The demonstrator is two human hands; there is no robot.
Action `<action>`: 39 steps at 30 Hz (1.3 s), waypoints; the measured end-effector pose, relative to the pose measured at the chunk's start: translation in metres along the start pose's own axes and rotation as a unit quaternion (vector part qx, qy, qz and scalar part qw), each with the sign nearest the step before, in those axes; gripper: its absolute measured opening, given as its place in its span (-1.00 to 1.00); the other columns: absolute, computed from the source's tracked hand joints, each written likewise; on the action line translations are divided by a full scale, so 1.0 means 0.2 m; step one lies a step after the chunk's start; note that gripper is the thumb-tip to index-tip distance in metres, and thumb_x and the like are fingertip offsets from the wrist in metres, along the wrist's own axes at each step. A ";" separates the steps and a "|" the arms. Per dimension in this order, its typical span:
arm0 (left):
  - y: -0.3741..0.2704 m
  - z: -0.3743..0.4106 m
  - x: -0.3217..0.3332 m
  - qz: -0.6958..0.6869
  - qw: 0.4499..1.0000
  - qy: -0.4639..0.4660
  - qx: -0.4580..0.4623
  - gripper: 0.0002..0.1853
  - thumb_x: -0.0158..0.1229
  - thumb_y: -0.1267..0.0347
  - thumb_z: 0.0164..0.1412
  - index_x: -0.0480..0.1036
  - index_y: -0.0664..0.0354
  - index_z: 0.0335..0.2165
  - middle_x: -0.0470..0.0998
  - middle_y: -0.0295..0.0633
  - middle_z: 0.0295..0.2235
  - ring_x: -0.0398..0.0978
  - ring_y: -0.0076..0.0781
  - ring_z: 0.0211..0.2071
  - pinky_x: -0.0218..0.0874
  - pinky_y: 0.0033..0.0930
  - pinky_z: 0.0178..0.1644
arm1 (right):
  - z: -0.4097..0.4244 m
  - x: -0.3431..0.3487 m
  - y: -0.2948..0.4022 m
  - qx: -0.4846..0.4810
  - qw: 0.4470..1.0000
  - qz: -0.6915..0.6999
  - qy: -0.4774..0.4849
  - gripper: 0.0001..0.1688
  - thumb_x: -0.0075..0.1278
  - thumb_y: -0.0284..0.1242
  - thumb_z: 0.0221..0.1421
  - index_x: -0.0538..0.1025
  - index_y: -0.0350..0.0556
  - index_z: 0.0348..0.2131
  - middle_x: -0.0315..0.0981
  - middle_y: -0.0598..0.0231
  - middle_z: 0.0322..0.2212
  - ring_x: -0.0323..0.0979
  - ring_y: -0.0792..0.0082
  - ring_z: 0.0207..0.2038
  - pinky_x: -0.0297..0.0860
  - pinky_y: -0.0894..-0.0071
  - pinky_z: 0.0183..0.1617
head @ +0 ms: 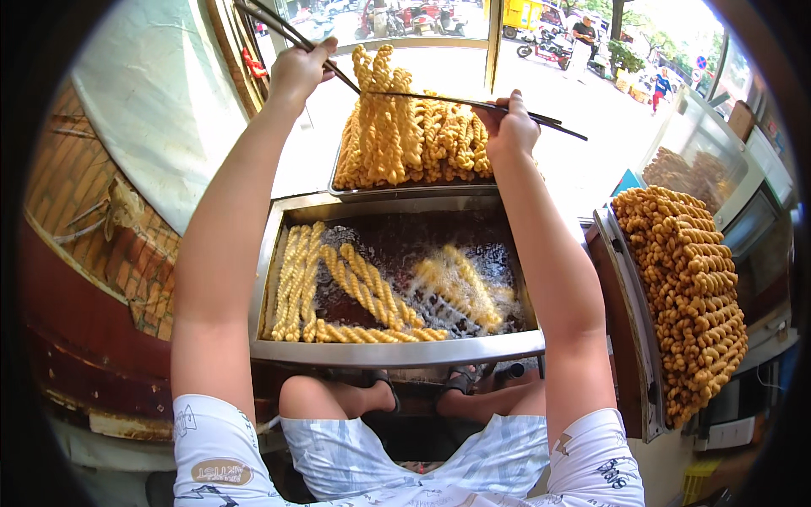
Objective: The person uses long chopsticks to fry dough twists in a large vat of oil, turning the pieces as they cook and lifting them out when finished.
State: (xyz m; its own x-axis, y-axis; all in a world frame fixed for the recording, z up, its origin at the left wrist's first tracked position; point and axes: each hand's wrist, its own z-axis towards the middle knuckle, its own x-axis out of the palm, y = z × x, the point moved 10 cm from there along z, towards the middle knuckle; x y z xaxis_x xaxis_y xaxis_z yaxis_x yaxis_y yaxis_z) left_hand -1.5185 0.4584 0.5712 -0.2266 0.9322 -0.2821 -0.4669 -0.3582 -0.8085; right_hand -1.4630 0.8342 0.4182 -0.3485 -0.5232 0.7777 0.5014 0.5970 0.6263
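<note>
My left hand (299, 71) grips a pair of long dark chopsticks (274, 24), tips angled down to the right. My right hand (512, 128) holds a second pair of long chopsticks (443, 97), pointing left. Both pairs meet at a bunch of golden fried dough twists (383, 120), upright at the front of a heaped tray; whether its lower ends rest on the pile (451, 141) I cannot tell. Below my forearms is a metal-rimmed fryer (399, 356) of dark oil. Paler dough twists (296, 282) float at its left and front, and others (457, 285) bubble on the right.
A tall stack of browner dough twists (684, 304) stands on a tray at the right, beside a clear-sided cabinet (690, 152). Left are a pale sheet (158, 108) and a brick-patterned surface (149, 253). Beyond the opening, people and parked scooters (418, 22) occupy the street.
</note>
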 end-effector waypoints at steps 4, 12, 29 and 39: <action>0.30 0.26 0.07 0.024 0.998 -0.063 -0.017 -0.45 0.30 -0.06 0.28 0.68 0.29 -0.25 0.70 -0.15 -0.41 0.68 -0.42 -0.37 0.49 -0.39 -0.21 | 0.04 0.14 -0.23 0.081 0.997 -0.001 -0.014 -0.56 -0.11 -0.25 0.50 0.47 -0.36 -0.25 0.49 0.00 -0.25 0.60 0.17 -0.29 0.74 0.35 -0.20; 0.65 -0.15 0.26 0.062 0.994 -0.085 -0.009 -0.48 0.20 -0.11 0.34 0.69 0.09 -0.08 0.68 -0.25 -0.48 0.63 -0.36 -0.41 0.39 -0.25 -0.23 | 0.01 -0.08 -0.17 0.024 0.986 -0.127 0.103 -0.59 -0.07 -0.32 0.47 0.53 -0.34 -0.34 0.51 0.06 -0.31 0.58 0.28 -0.25 0.65 0.41 -0.06; 0.57 -1.07 -0.10 -0.065 0.988 -0.118 0.073 -0.35 0.11 -0.10 0.37 0.58 0.27 0.06 0.70 -0.17 -0.23 0.66 -0.44 -0.24 0.47 -0.47 -0.13 | -0.60 -0.35 0.51 -0.095 0.929 -0.281 0.222 -0.67 0.06 -0.38 0.36 0.59 -0.41 -0.21 0.62 0.00 -0.26 0.64 0.27 -0.16 0.57 0.36 0.05; 0.81 -1.64 -0.03 -0.204 0.977 0.027 -0.063 -0.51 0.22 0.05 0.35 0.63 0.26 -0.04 0.68 -0.20 -0.18 0.62 -0.48 -0.23 0.52 -0.42 -0.11 | -0.68 -1.08 0.42 0.033 0.877 -0.445 0.176 -0.76 0.04 -0.48 0.35 0.63 -0.36 -0.21 0.65 0.06 -0.33 0.66 0.31 -0.25 0.61 0.40 -0.08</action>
State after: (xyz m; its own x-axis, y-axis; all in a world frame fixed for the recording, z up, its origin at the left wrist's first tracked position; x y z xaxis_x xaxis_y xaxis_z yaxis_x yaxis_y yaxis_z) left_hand -1.3130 0.4124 0.2723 0.0030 0.9986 0.0530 -0.3993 0.0497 -0.9155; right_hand -1.2385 0.9147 0.2956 -0.3075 -0.9482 -0.0798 0.1036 -0.1167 0.9877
